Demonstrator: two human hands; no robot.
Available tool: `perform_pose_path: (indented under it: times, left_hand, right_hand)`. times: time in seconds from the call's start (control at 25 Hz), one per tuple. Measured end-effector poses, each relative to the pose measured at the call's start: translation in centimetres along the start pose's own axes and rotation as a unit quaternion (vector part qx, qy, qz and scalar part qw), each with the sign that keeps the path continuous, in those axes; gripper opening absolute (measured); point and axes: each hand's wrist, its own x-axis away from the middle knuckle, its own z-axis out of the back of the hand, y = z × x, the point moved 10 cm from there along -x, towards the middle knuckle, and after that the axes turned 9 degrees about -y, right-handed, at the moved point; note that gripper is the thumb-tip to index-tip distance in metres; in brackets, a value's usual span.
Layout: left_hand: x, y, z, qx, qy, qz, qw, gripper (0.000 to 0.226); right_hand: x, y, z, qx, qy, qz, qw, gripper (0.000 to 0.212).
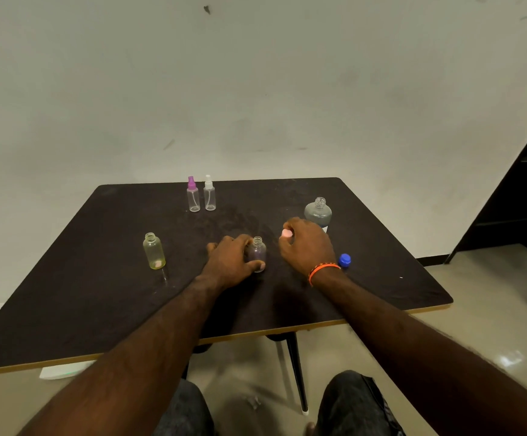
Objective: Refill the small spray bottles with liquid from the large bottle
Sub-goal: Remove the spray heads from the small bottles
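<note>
Left hand [232, 258]: fingers and thumb curl round an uncapped small purplish bottle [257, 253] that stands upright on the dark table [98, 294], near the table's middle
Right hand [306, 245]: closed round a pink spray cap [286, 233], just right of the purplish bottle and not touching it; an orange band [322, 272] circles the wrist
Large bottle [318, 213]: open at the neck, upright, behind the right hand and further right of the purplish bottle; dark liquid shows inside
Blue cap [345, 259]: lies on the table right of the purplish bottle, beside the right wrist
Yellowish bottle [154, 251]: uncapped, upright, well left of the purplish bottle
Capped pair: purple-topped spray bottle [192, 195] and white-topped spray bottle [209, 193] stand just beside each other, far behind the purplish bottle, near the table's back edge
Wall [256, 89]: pale, behind the table
</note>
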Motion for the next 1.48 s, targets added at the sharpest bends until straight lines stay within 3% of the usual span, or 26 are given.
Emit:
perform_pose_path:
  times: [0.2,0.48,0.76,0.88,1.04,1.24,1.48]
  left_hand:
    - [-0.3,2.6,-0.9,-0.014,-0.007,-0.023,1.0,0.061]
    - [0.2,3.0,-1.0,-0.024,-0.013,-0.019,0.999,0.059]
    - [0.5,3.2,-0.7,-0.033,-0.01,-0.02,0.999,0.055]
    - [0.7,2.8,-0.3,-0.044,-0.003,-0.019,0.999,0.06]
    - [1.5,0.7,0.7,-0.058,-0.002,-0.004,0.998,0.065]
    - [4.3,-3.8,3.1,-0.09,0.012,0.045,0.995,0.063]
    - [9.3,-9.7,6.3,-0.112,0.044,0.106,0.987,0.061]
  right_hand:
    - [2.9,6.0,-0.8,0.196,-0.045,-0.094,0.975,0.032]
    - [4.1,7.9,-0.8,0.22,-0.058,-0.121,0.966,0.036]
    - [4.4,8.0,-1.1,0.159,-0.072,-0.116,0.978,0.049]
    - [4.6,6.7,-0.3,0.15,-0.033,-0.087,0.984,0.05]
    - [5.0,2.6,-0.9,0.143,-0.002,0.014,0.99,0.033]
    - [4.2,-3.6,-3.8,0.112,-0.016,0.093,0.989,0.03]
    - [2.8,-9.3,-8.0,0.111,-0.078,0.107,0.985,0.044]
